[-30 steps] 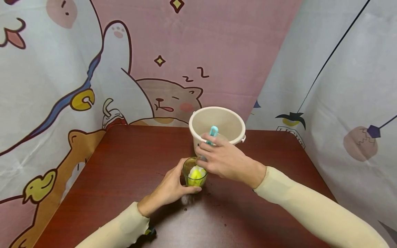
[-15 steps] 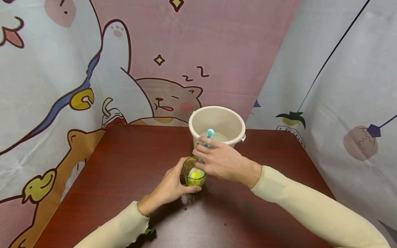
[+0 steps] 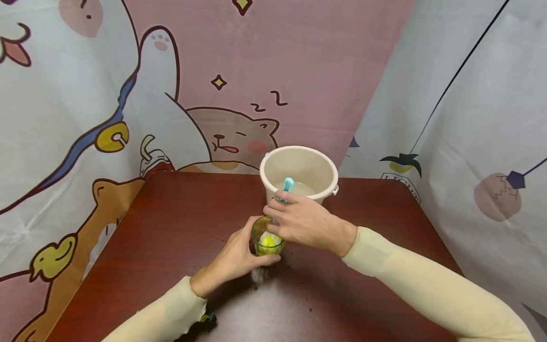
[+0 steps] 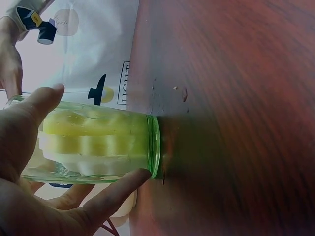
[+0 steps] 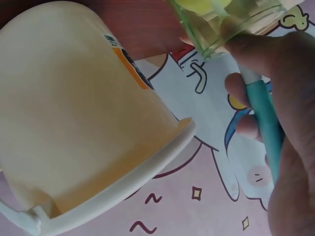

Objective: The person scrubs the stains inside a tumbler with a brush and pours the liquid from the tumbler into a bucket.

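A green-tinted drinking glass (image 3: 258, 232) stands on the table, with my left hand (image 3: 237, 254) wrapped round its side. Inside it sits the yellow and white ribbed sponge head (image 4: 93, 142) of a cup brush. From the glass mouth the brush's teal handle (image 3: 288, 184) rises, tilted toward the bucket. My right hand (image 3: 305, 219) grips this handle (image 5: 266, 118) just above the rim, and its fingers hide part of the mouth. In the left wrist view the glass base (image 4: 155, 147) is at the tabletop.
Right behind the glass stands a cream bucket (image 3: 295, 166) with pale liquid at the bottom. Small drops (image 4: 184, 94) lie on the dark red table (image 3: 183, 213) near the glass. A printed cloth (image 3: 320, 71) hangs close behind and beside the table.
My right hand and the brush handle have shifted slightly left, and the sponge head sits a little lower in the glass. The left hand keeps its hold on the glass.
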### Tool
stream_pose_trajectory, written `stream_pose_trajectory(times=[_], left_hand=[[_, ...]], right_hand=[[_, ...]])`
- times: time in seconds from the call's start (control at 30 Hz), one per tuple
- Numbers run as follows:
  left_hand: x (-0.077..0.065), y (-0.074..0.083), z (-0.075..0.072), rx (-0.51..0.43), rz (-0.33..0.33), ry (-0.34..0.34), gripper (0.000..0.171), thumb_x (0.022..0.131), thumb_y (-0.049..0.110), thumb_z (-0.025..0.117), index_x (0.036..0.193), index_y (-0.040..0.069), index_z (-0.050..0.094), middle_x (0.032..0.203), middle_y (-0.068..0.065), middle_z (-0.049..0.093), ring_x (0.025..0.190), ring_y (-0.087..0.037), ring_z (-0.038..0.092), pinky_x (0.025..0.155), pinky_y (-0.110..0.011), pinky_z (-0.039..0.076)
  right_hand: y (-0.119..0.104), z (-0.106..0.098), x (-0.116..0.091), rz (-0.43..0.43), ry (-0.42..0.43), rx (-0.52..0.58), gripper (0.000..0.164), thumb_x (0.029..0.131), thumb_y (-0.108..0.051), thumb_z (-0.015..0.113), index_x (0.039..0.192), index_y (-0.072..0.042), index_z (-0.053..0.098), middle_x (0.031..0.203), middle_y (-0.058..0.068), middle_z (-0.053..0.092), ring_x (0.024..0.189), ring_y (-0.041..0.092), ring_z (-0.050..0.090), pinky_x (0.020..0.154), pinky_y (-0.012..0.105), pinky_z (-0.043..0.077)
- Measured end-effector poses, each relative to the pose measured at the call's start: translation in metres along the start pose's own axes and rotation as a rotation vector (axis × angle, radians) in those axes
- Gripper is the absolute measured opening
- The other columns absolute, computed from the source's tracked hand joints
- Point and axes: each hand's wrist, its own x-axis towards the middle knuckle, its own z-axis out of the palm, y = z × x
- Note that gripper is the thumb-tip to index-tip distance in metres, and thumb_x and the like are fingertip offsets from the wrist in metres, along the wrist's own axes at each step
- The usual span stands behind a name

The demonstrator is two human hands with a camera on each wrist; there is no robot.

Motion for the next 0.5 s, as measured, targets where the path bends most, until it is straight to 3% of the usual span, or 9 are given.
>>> stream_pose_trajectory(times=[0.5], left_hand=[[0.001,0.003,0.002,-0.007,-0.015,0.003,0.092,0.087,0.045,0.106,0.161,0.031,0.052,0.136,0.004,0.077,0.112,-0.015,0.076,0.096,-0.036,0.063]], right_hand=[[0.012,-0.009,-0.005,-0.002,0.087,-0.047,0.007,0.098,-0.027,0.088,0.101,-0.031,0.083,0.106,-0.006,0.073,0.105,0.02,0.064,0.115,0.036,0.042]])
